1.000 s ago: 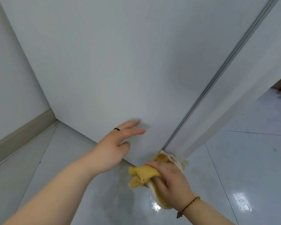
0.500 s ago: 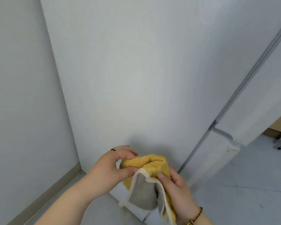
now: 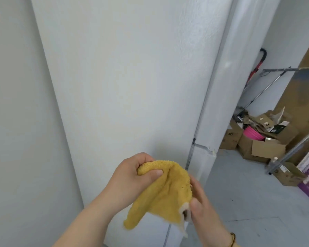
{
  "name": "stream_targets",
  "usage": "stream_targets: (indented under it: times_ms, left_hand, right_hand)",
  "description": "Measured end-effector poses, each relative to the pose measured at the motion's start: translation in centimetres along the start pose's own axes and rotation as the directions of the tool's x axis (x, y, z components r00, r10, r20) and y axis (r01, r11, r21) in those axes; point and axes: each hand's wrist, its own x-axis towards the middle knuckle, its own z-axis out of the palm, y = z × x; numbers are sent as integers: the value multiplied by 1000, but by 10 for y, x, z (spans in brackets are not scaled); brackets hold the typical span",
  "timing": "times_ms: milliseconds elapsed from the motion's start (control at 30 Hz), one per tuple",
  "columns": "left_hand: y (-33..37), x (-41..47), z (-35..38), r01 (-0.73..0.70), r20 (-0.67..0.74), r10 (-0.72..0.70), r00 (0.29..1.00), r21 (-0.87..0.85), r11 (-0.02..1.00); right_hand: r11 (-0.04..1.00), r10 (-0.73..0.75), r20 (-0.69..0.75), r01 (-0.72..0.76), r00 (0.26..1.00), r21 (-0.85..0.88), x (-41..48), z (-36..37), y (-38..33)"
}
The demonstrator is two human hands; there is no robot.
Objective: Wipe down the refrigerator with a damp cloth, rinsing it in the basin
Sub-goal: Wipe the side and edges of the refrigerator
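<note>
Yellow terry cloth (image 3: pixel 166 191) with a pale hem hangs at 6 o'clock, stretched between both hands and clear of the fridge. I have the left hand's (image 3: pixel 130 179) grip curled round its upper fold, thumb on top, while the right hand (image 3: pixel 202 207) pinches the lower hemmed corner. It looks soft, limp and light, so I'd bunch it in the palm. Beyond, the tall white refrigerator side (image 3: pixel 132 86) fills 12 o'clock. A grey wall (image 3: pixel 16 122) crowds 9 o'clock. Open pale floor (image 3: pixel 248 193) and brown cardboard boxes (image 3: pixel 262 148) lie toward 3 o'clock.
</note>
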Motion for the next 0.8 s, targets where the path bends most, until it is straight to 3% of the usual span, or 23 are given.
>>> stream_targets:
  times_ms: [100, 167, 300, 400, 500, 600, 700, 800]
  left_hand:
    - [30, 3, 15, -56, 22, 57, 998, -33, 998]
    - [41, 6, 27, -82, 25, 83, 996, -53, 995]
    - [58, 10, 58, -126, 113, 134, 985, -75, 989]
    - [73, 17, 89, -181, 237, 192, 952, -69, 981]
    - [87, 37, 126, -238, 239, 249, 939, -72, 968]
    - [98, 70, 176, -266, 180, 277, 944, -84, 960]
    - [108, 106, 236, -249, 168, 265, 949, -109, 962]
    - [114, 144, 294, -249, 177, 260, 949, -83, 965]
  right_hand:
    - [989, -60, -15, 57, 998, -140, -17, -2, -26]
    - [979, -116, -143, 89, 983, -181, -25, -8, -38]
    - [983, -151, -484, 79, 862, -165, -36, -37, -56]
    - [983, -170, -617, 90, 769, -158, -33, -73, -65]
    - [984, -171, -634, 99, 754, -147, -22, -117, -77]
    - [991, -134, -544, 127, 829, -49, -11, -169, -90]
    - [998, -63, -452, 51, 890, -39, 2, -235, -104]
    - [996, -24, -505, -25, 863, -90, 16, -300, -121]
